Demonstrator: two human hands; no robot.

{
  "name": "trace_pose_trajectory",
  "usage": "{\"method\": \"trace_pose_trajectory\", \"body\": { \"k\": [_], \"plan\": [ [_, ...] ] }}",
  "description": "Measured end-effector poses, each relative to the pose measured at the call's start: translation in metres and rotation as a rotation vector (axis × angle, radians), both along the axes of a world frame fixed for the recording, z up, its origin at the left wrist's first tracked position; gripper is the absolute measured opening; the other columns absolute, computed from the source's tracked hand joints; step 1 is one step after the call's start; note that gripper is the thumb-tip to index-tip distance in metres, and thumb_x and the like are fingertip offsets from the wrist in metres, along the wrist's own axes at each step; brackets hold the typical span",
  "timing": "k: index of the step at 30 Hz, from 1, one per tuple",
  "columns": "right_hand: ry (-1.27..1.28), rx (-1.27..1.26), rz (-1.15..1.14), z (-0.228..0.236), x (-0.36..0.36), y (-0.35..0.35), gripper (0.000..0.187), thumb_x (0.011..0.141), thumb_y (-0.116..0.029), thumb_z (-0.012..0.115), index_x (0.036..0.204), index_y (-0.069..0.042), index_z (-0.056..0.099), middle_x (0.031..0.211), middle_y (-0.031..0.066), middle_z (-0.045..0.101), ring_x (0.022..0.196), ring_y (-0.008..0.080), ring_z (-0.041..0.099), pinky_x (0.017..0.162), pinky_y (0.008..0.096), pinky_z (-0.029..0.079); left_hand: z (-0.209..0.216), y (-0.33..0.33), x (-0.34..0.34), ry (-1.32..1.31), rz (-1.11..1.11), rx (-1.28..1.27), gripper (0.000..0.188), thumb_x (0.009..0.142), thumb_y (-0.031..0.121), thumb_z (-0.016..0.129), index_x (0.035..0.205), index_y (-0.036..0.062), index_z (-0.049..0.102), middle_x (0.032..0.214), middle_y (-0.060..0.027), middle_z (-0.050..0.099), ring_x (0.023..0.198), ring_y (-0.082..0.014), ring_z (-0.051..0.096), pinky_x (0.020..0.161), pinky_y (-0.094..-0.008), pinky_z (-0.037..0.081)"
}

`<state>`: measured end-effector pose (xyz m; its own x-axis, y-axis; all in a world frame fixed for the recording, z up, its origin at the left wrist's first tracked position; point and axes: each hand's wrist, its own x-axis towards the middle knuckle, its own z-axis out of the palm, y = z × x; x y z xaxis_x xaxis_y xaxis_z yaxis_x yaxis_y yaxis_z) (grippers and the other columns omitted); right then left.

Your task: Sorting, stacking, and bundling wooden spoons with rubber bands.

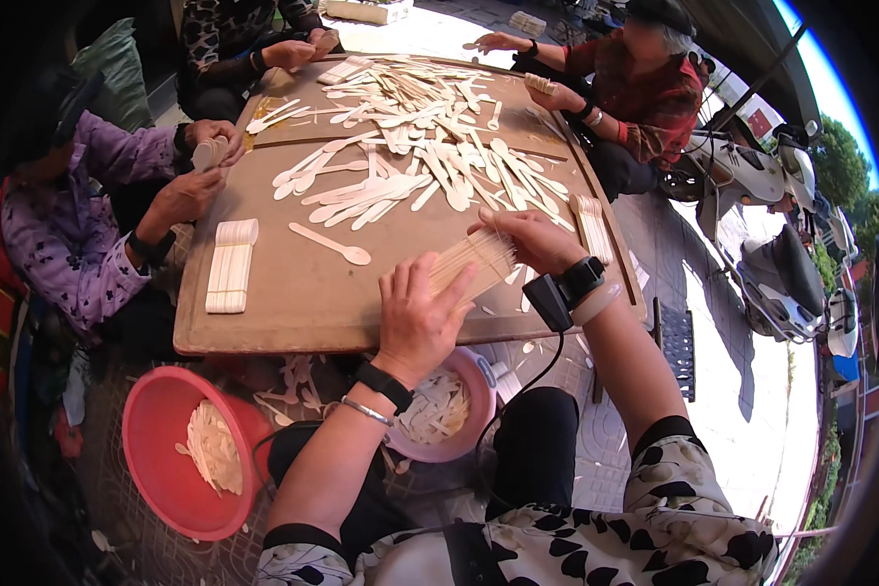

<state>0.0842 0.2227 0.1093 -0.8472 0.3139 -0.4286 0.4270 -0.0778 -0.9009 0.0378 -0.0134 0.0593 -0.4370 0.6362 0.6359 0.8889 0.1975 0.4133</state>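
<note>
My left hand (422, 305) grips the near end of a neat stack of wooden spoons (477, 264), fingers closed along its side. At the far end of the same stack, my right hand (537, 240) is wrapped round it. The stack is tilted above the front of the brown table (293, 313). Left of my hands a single wooden spoon (330, 243) lies on the tabletop. Beyond them spreads a loose heap of pale wooden spoons (371, 195). Banded spoon bundles rest at the left (231, 266) and the right (592, 230) edges.
Below the table stand a red basin (139, 459) and a pink basin (481, 396), both holding wooden pieces. Co-workers handle spoons at the left (68, 215), far left (230, 49) and far right (645, 98). Scooters (786, 269) are parked at the right.
</note>
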Motion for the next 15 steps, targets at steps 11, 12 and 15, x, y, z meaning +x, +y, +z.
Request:
{"method": "trace_pose_trajectory", "body": {
  "k": [11,12,15],
  "plan": [
    [0.089,-0.159,0.266,0.007,0.017,0.029,0.043,0.095,-0.023,0.051,0.13,-0.005,0.065,0.129,0.0074,0.066,0.112,0.0183,0.063,0.093,0.0333,0.051,0.002,0.003,-0.013,-0.269,-0.174,0.034,0.055,0.081,0.023,0.077,0.131,0.0077,0.061,0.128,-0.0146,0.058,0.119,-0.0329,0.053,0.102,-0.0436,0.038],
    [0.27,-0.358,0.285,0.002,0.019,0.027,0.051,0.093,-0.018,0.052,0.141,-0.004,0.055,0.142,0.0094,0.059,0.125,0.0216,0.057,0.104,0.0384,0.047,0.001,0.003,-0.017,-0.343,-0.201,0.041,0.054,0.082,0.023,0.076,0.131,0.0048,0.059,0.127,-0.0139,0.058,0.12,-0.0321,0.054,0.104,-0.0429,0.039],
    [0.359,-0.419,0.157,0.004,0.031,0.001,0.053,0.092,-0.018,0.053,0.142,-0.001,0.053,0.149,0.012,0.053,0.132,0.0226,0.052,0.11,0.0398,0.042,-0.002,0.005,-0.029,-0.48,-0.238,0.06,0.052,0.086,0.023,0.074,0.132,0.0041,0.059,0.13,-0.0135,0.061,0.123,-0.0318,0.054,0.108,-0.0432,0.037]
  ]
}}
